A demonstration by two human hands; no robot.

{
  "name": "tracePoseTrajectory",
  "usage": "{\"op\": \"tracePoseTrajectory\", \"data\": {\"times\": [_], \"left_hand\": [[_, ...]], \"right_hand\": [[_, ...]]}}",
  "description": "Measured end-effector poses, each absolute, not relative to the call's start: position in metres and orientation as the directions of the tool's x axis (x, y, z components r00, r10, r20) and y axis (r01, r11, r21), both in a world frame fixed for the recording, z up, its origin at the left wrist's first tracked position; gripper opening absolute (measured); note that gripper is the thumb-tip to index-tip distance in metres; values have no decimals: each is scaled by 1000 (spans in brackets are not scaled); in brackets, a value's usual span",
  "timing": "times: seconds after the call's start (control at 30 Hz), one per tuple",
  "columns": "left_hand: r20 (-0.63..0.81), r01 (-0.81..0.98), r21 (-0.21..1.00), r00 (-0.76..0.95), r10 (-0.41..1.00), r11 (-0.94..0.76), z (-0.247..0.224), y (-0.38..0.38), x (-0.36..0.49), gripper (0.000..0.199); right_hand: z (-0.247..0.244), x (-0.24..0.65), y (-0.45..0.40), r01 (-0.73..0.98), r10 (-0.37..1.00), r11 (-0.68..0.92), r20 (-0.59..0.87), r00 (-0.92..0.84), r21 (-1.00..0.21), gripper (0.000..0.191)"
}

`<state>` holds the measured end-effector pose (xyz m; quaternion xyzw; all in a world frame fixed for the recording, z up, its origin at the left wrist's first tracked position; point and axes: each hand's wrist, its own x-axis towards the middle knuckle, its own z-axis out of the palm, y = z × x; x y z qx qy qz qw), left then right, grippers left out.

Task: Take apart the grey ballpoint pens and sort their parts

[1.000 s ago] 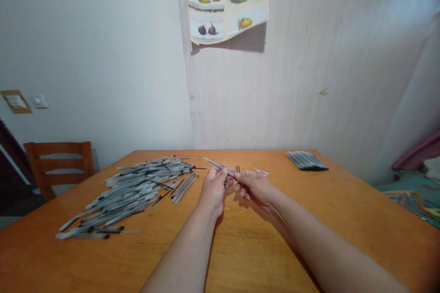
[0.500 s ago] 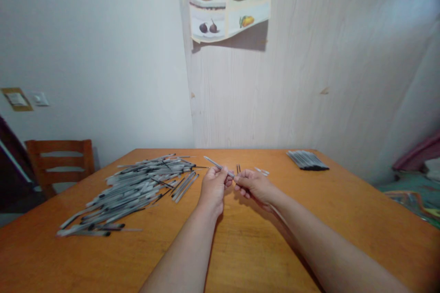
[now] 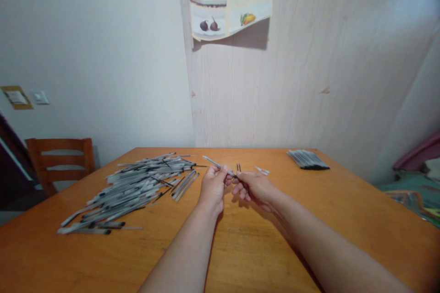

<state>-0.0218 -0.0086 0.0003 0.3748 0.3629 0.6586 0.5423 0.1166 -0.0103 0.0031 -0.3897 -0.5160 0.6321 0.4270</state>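
Above the middle of the table, my left hand (image 3: 213,187) is closed round a slim translucent pen (image 3: 212,161). Its pale pointed end slants up and away to the left. My right hand (image 3: 253,187) pinches the pen's dark end, close beside the left fingers, which partly cover the barrel. Just beyond the hands lie two short black pieces (image 3: 238,167) and some small whitish pieces (image 3: 261,170). Left of my left hand, several pen barrels (image 3: 185,186) lie side by side.
A large loose heap of pens and barrels (image 3: 127,187) spreads over the left of the wooden table (image 3: 240,256). At the far right is a neat row of pens (image 3: 307,160) with black ends. A wooden chair (image 3: 60,160) stands at the left, and a wall rises behind the table.
My right hand has shifted slightly along the pen, and a dark end now shows between my hands. My left hand keeps its hold in nearly the same place.
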Motion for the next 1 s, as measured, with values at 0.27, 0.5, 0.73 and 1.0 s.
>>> {"op": "tracePoseTrajectory", "data": {"times": [0.27,0.5,0.73,1.0], "left_hand": [[65,-459,879,-145,987,-125,2,-10,-21,32],[33,-447,888,-167,985,-105,4,-11,-21,30],[-23,-470,881,-172,985,-61,4,-11,-22,28],[-80,-515,857,-182,980,-26,9,-12,-23,18]], "right_hand": [[7,117,-11,-119,962,-21,12,-273,-993,19],[11,116,-15,-51,972,28,39,-233,-998,18],[14,120,-15,3,970,38,36,-239,-999,16],[13,131,-11,71,968,65,46,-245,-995,12]]}}
